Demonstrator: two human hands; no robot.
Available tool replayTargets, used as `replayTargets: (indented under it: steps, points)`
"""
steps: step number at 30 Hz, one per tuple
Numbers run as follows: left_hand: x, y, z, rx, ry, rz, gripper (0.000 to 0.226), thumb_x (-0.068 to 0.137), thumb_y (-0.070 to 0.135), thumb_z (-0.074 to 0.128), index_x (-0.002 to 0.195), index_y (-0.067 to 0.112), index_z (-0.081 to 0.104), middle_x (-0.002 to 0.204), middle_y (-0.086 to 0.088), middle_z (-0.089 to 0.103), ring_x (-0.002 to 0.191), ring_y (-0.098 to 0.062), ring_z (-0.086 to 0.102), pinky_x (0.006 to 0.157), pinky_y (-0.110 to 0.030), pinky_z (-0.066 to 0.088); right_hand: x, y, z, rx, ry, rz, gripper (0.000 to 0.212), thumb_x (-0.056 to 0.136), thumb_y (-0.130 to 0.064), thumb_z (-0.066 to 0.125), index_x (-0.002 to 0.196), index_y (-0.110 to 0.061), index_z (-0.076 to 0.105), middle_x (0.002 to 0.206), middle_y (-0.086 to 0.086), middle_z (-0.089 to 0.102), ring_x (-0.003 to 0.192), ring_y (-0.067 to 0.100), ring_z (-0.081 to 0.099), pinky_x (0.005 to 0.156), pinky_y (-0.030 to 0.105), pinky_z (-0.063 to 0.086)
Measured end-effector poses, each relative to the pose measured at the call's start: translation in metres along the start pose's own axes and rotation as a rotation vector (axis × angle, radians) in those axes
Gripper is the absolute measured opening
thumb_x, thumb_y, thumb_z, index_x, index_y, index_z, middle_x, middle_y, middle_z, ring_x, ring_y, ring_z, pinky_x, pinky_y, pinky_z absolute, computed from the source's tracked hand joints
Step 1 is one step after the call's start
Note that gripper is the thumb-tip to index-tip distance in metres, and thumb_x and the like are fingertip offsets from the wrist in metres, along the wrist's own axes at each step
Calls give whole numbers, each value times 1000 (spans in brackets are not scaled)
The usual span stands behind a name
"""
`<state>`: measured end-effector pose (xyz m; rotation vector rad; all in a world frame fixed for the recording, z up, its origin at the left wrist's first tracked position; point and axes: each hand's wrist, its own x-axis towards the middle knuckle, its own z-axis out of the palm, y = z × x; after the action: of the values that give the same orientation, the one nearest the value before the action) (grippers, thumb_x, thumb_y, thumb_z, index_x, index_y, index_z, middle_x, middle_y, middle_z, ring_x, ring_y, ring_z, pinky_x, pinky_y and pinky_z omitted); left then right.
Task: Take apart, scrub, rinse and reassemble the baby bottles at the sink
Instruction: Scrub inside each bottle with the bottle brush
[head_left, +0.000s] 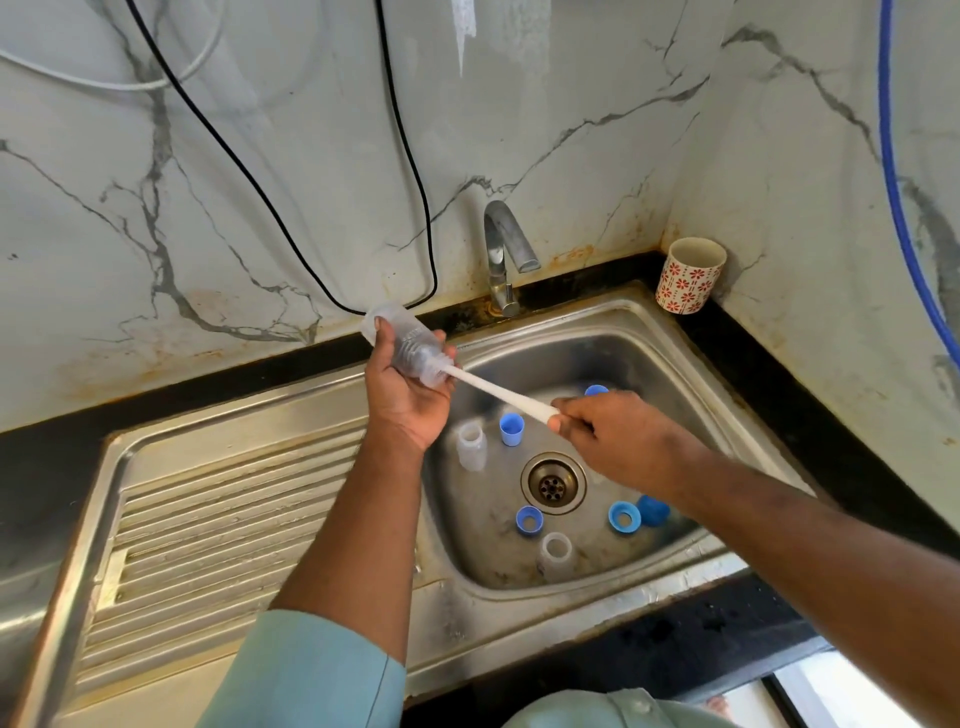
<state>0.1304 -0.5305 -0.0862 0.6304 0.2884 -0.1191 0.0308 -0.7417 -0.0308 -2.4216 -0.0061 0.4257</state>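
Scrubbing a baby bottle over a steel sink (670, 332) set in a black desk (779, 374), marble-patterned walls (260, 208) meeting at the corner.

The left hand (408, 392) is gripping a clear bottle (402, 345) tilted above the basin's edge, while the right hand (618, 431) is clutching the white brush handle (498, 391) running into its mouth. Lying in the basin: two more clear bottles (471, 446), about five blue parts (511, 428). One patterned cup (688, 275) is standing beside the tap (504, 254).
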Motion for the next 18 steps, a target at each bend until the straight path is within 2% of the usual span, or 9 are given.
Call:
replayTargets:
  steps: [2,4,6,9,11,13,15,16,18]
  points:
    - [1,1,-7,-14,-24,-14,68,75,57,67,122,10,50,85,-10,61,68,-19,58,66,-30,50,-6,0,1,56,-71,-54,32,101,-36,47,110,-14,68,68,-1,55,51,5,44,45,17,40]
    - [2,5,-7,-13,-97,-19,57,80,58,61,112,12,55,88,-10,62,71,-20,59,65,-29,50,-10,8,-5,294,-167,-19,27,99,-36,51,107,-18,69,62,3,51,43,8,37,40,24,34]
    - [-1,2,-1,-9,-162,-58,50,83,59,57,108,15,57,93,-10,62,76,-21,60,68,-30,52,-6,15,-4,393,-145,49,29,98,-38,52,107,-15,68,59,3,48,41,9,35,39,25,32]
    - [-6,-7,-2,33,-114,-102,56,86,61,52,112,11,56,84,-5,64,70,-17,58,68,-29,49,-3,9,4,118,-23,-36,27,99,-36,51,94,-15,67,59,-4,50,43,3,40,42,16,36]
    - [-6,-3,-8,-9,-157,-76,55,82,54,64,110,8,56,76,-3,60,64,-15,55,62,-28,50,-7,9,6,115,-46,-94,28,100,-32,51,98,-11,70,56,-10,53,47,3,42,44,16,37]
    - [-1,6,-13,-4,-207,-16,59,73,39,80,116,8,56,88,-8,62,82,-21,60,76,-39,56,-11,14,5,90,-45,-94,31,100,-33,49,107,-11,69,56,-16,57,51,9,46,47,23,42]
    - [0,12,-17,78,-193,23,86,67,31,85,139,6,45,113,-16,61,111,-32,59,100,-54,48,-6,16,2,-124,49,-67,35,102,-41,41,117,-18,62,68,-8,60,57,12,54,56,29,51]
    - [-2,14,-18,98,-175,23,94,64,29,88,142,6,41,121,-19,58,119,-35,56,104,-56,44,-3,16,2,-236,82,-69,36,103,-44,36,121,-22,58,74,-5,61,61,13,58,60,32,54]
    - [-9,20,-11,122,-95,10,90,61,33,88,136,5,46,124,-20,55,121,-36,53,104,-56,43,1,10,4,-365,84,-131,36,104,-44,31,126,-25,52,78,-4,60,63,10,58,60,29,52]
